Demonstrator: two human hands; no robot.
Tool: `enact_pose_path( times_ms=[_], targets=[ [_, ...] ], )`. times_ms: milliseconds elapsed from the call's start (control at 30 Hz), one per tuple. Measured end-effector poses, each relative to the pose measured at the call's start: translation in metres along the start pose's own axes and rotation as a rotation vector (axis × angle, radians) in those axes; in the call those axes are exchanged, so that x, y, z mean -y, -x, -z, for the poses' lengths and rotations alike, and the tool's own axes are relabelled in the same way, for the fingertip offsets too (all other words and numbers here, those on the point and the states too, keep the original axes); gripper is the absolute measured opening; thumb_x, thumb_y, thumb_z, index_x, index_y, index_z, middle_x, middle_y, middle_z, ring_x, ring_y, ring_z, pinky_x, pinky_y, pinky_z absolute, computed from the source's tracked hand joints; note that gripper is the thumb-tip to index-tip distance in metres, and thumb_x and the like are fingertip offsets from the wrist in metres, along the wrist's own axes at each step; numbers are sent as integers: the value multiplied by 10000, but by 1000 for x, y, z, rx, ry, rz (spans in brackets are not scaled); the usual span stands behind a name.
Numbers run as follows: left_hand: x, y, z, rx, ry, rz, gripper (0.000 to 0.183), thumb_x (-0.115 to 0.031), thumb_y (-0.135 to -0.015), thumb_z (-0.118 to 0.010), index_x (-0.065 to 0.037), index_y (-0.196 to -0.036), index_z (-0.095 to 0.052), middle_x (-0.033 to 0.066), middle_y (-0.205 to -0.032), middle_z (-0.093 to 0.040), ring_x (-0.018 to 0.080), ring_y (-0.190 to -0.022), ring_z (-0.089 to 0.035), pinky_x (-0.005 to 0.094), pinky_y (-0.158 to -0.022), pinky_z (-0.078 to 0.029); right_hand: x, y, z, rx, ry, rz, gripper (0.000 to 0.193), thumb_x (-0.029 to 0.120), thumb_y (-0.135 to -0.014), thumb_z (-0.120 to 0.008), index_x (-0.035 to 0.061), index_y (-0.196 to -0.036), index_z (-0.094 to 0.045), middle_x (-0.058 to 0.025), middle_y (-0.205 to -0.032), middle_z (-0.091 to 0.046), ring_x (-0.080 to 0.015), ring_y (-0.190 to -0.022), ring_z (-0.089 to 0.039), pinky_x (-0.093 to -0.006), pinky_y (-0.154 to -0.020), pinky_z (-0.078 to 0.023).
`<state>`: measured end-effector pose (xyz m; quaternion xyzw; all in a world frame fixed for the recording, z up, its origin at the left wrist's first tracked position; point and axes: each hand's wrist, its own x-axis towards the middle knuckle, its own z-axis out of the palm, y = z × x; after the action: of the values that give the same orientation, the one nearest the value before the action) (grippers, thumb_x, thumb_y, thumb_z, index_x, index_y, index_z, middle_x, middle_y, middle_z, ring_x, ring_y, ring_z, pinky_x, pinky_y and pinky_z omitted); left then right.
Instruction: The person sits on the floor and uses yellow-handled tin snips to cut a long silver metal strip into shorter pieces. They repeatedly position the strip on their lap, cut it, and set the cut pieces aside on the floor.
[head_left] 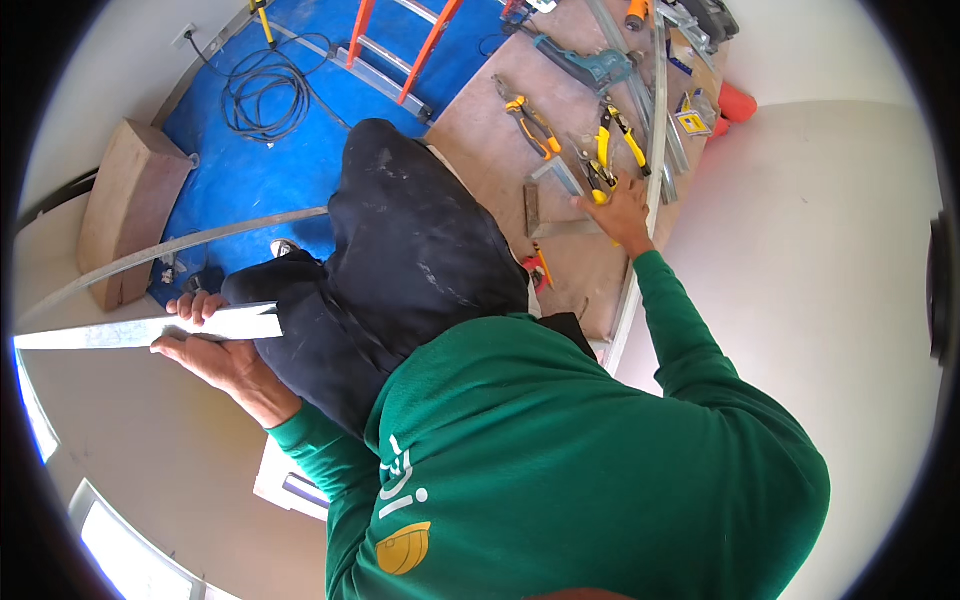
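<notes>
My left hand (232, 366) is wrapped around a shiny metal channel (135, 331) near its cut end. The channel runs off to the left edge, level with my left thigh. My right hand (622, 216) is over the board on the right, with thumb and fingers around the yellow handles of a pair of snips (600, 190). Part of those handles is hidden by the fingers. Just beyond lies another yellow-and-black hand tool (622, 138). Farther left are orange-and-black pliers (531, 124). A metal square (560, 226) rests beside my right hand.
A teal power tool (590, 68) and long metal profiles (668, 130) lie on the brown board (470, 130). An orange ladder (405, 50) stands beyond, by a coiled black cable (265, 100) on the blue floor (300, 170). A curved metal strip (190, 243) crosses at left.
</notes>
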<state>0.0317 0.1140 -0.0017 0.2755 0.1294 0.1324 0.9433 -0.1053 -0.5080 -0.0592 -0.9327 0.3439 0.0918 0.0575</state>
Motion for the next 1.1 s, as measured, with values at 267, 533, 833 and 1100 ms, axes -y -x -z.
enact_pose_path(
  times_ms=[267, 533, 833, 1100],
  targets=[
    [-4, 13, -29, 29, 237, 61, 695, -732, -1061, -543, -46, -1165, -511, 45, -932, -470, 158, -758, -446, 314, -685, -481, 107, -94, -6, -97, -204, 493, 1103, 612, -879, -854, -72, -1610, -390, -367, -1534, -516, -524, -1427, -517, -570, -1193, -434],
    [-53, 64, -82, 258, 420, -37, 535, -436, -1155, -586, 54, -1365, -529, 86, -1065, -516, 171, -870, -483, 330, -772, -499, 140, -176, -32, 141, -96, 591, 563, 241, -926, -770, -69, -1361, -591, -320, -1169, -725, -502, -1060, -727, -541, -935, -589],
    [-93, 73, -143, 218, 461, -41, 550, -509, -1191, -453, 12, -1365, -482, 58, -1025, -512, 149, -851, -520, 318, -754, -553, 266, -13, 120, 231, -799, 1119, 396, 148, -1048, -722, 70, -1427, -636, -87, -1053, -688, -223, -915, -658, -412, -829, -537],
    [-124, 66, -182, 220, 431, -47, 676, -605, -1174, -361, 45, -1309, -486, 76, -981, -512, 191, -815, -524, 360, -757, -565, 344, 100, 266, -740, -129, 1765, 639, 22, -905, -726, 143, -1524, -626, -50, -1073, -643, -259, -955, -591, -406, -803, -513]
  ],
)
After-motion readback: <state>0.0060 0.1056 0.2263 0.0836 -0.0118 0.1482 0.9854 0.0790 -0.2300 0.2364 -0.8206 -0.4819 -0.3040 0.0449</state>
